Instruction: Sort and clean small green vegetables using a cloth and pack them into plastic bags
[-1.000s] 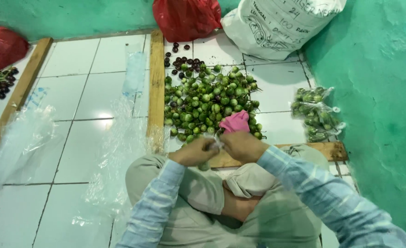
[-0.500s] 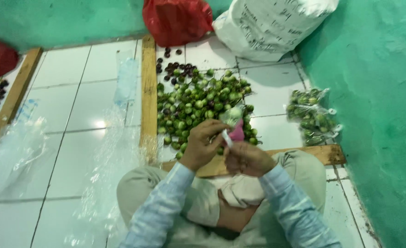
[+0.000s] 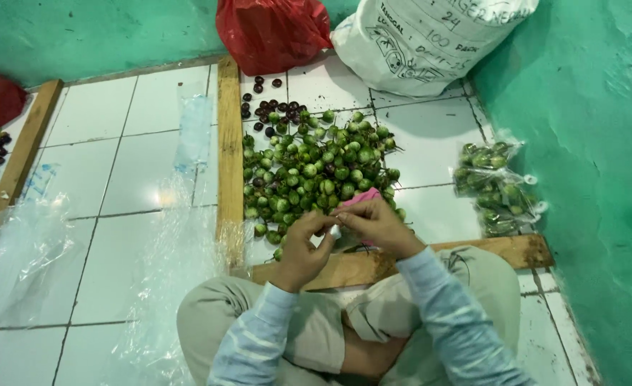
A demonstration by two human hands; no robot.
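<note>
Both hands, left hand (image 3: 303,246) and right hand (image 3: 378,227), pinch a small white piece (image 3: 336,231) over the green fruit pile (image 3: 316,168); a loose pinch could drop it among them.

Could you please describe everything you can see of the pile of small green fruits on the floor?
The pile of small green fruits lies heaped on white floor tiles, inside a frame of wooden planks. The fruits are round, glossy and light to dark green, many with stalks. A few dark purple ones lie scattered at its far edge. The person's hands work at its near edge.
</note>
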